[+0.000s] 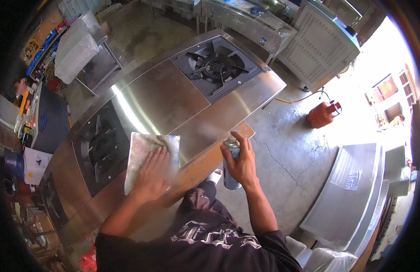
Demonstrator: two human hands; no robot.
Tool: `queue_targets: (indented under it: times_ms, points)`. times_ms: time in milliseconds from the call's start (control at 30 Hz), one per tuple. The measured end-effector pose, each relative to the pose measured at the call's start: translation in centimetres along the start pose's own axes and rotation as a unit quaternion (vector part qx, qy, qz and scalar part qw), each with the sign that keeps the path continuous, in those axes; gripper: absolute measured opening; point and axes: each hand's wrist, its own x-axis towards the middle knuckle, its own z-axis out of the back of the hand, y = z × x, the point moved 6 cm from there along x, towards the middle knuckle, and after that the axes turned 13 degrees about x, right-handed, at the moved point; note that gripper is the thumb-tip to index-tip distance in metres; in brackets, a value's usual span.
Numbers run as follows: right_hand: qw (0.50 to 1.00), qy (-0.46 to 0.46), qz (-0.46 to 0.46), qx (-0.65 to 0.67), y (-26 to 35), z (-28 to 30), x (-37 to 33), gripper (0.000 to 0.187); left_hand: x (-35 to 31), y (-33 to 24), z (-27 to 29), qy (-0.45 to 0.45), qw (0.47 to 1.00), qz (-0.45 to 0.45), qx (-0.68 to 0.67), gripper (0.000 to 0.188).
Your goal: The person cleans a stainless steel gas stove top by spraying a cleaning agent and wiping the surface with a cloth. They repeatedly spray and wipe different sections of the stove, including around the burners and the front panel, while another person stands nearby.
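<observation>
**Hands on Cloth and Spray Can: Surface Wiping**

Left hand: laid flat, fingers extended and close together, over a pale cloth. The cloth lies on the steel cooktop, under and ahead of the palm. Right hand: wrapped around an upright spray can, index finger over the nozzle. Whether the nozzle is depressed cannot be told; a faint haze to the hand's left may be spray.

One burner sits just left of the left hand; another lies ahead, well apart from both.

Step in hand, as judged: spray-and-wipe of the steel. The next move calls for even palm pressure, keeping the cloth clear of the burner grate.
</observation>
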Motion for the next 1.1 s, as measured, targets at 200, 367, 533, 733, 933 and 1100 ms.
queue_targets:
  times_ms: [200,367,533,733,933,1100]
  points:
    - [0.996,-0.075,-0.034,0.023,-6.2,7.8,6.4,0.055,11.4,-3.7,1.4,-0.01,1.0,-0.016,-0.018,0.077]
    - [0.979,-0.141,-0.117,0.091,-10.8,15.0,6.6,0.055,26.7,-9.2,2.0,-0.146,0.986,-0.079,-0.03,0.075]
    - [0.969,-0.181,-0.129,0.104,-14.6,21.2,6.8,0.056,45.2,-15.8,3.1,-0.196,0.976,-0.098,0.006,0.071]
    - [0.971,-0.181,-0.115,0.108,-18.3,29.1,7.6,0.053,56.2,-19.8,3.2,-0.153,0.985,-0.079,-0.015,0.07]
    - [0.975,-0.124,-0.143,0.115,-22.2,33.5,9.9,0.051,44.5,-15.6,2.1,-0.097,0.995,-0.028,0.004,0.073]
    - [0.978,-0.063,-0.162,0.112,-23.6,33.2,12.8,0.051,25.5,-9.8,2.1,0.054,0.994,0.094,0.022,0.076]
